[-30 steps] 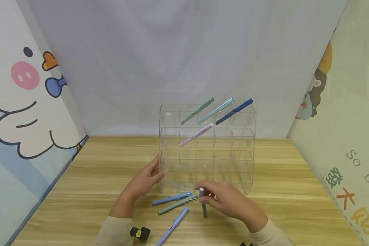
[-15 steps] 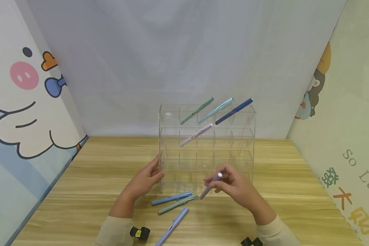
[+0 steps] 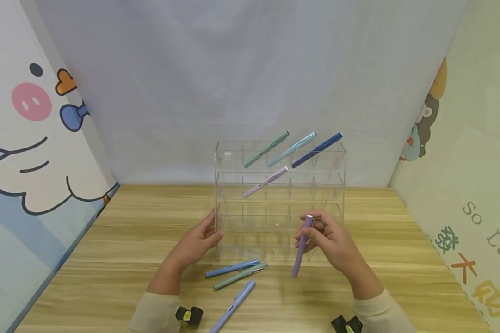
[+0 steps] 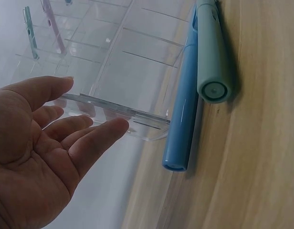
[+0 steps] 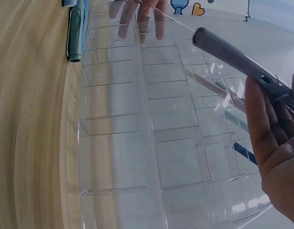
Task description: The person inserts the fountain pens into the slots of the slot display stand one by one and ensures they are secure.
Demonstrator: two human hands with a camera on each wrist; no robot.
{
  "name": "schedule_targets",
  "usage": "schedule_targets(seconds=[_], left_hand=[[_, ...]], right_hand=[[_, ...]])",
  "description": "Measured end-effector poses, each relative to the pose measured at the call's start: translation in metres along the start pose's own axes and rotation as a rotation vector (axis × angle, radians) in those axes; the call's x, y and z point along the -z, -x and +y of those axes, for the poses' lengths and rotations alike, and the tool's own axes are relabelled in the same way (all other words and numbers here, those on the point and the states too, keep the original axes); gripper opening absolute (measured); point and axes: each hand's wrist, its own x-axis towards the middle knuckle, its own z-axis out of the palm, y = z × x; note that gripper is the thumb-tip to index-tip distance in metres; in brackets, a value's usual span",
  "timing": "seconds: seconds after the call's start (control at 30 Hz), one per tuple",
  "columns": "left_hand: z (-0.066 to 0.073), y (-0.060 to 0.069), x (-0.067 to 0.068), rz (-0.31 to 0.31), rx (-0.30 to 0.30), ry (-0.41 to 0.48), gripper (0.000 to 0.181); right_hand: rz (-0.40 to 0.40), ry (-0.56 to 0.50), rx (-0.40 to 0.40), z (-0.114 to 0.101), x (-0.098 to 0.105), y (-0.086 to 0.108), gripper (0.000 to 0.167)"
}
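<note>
A clear tiered rack (image 3: 279, 210) stands upright on the table. At its left side my left hand (image 3: 193, 245) rests with thumb and fingers about the side panel, as the left wrist view also shows. My right hand (image 3: 330, 243) pinches a purple pen (image 3: 302, 249) near its capped top, in front of the rack's lower right part. The pen's lower end points down, off the table. Green (image 3: 266, 149), light blue (image 3: 292, 149) and dark blue (image 3: 317, 150) pens lie slanted in the top tier, a pink pen (image 3: 265, 182) in the tier below.
In front of the rack lie a blue pen (image 3: 231, 268), a pale green pen (image 3: 239, 276) close beside it, and a lavender pen (image 3: 234, 307) nearer the front edge. A pale curtain (image 3: 250, 83) hangs behind the table, with printed panels at both sides.
My right hand has lifted the purple pen and carried it to the right and up, and its tilt has changed. The left hand has stayed at the rack's side.
</note>
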Motion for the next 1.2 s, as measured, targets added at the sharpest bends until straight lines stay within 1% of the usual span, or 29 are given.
schedule_targets(seconds=[0.1,0.17,0.27,0.33,0.4,0.47,0.6,0.67,0.7,0.77,0.87,1.0,1.1,1.2], left_hand=[[0.001,-0.001,-0.001,0.006,-0.001,-0.008,0.072],[0.001,-0.001,-0.002,0.002,-0.008,-0.007,0.071],[0.001,-0.001,-0.003,-0.002,-0.007,0.000,0.072],[0.001,-0.001,-0.003,-0.006,-0.005,0.006,0.073],[0.002,0.000,-0.002,-0.002,0.002,0.009,0.074],[0.003,0.000,-0.002,0.002,0.002,0.012,0.074],[0.002,0.000,-0.002,0.006,-0.004,0.011,0.073],[0.002,-0.001,-0.001,0.005,0.001,0.014,0.073],[0.002,-0.001,-0.001,0.005,0.003,0.012,0.074],[0.002,-0.001,-0.001,0.008,0.009,0.006,0.074],[0.002,-0.001,0.000,0.013,0.012,0.001,0.073],[0.001,-0.001,0.000,0.025,0.006,-0.012,0.072],[-0.001,-0.001,0.001,0.031,0.007,-0.018,0.072],[-0.001,-0.001,0.002,0.034,0.011,-0.022,0.073]], right_hand=[[0.051,0.000,0.033,-0.003,0.004,0.000,0.019],[0.098,0.000,0.041,-0.005,0.007,0.000,0.020],[0.205,0.033,-0.001,-0.007,0.012,-0.002,0.027],[0.271,0.071,-0.056,-0.008,0.015,-0.005,0.032],[0.301,0.116,-0.091,-0.009,0.019,-0.010,0.036],[0.288,0.146,-0.120,-0.011,0.024,-0.016,0.040],[0.184,0.157,-0.133,-0.020,0.034,-0.026,0.046],[0.149,0.156,-0.133,-0.024,0.038,-0.032,0.045],[0.143,0.154,-0.130,-0.027,0.040,-0.035,0.043],[0.162,0.164,-0.125,-0.030,0.044,-0.043,0.039],[0.222,0.176,-0.100,-0.035,0.049,-0.054,0.034],[0.301,0.168,-0.016,-0.043,0.054,-0.070,0.030],[0.361,0.126,0.061,-0.047,0.056,-0.082,0.030],[0.428,0.060,0.131,-0.049,0.056,-0.093,0.035]])
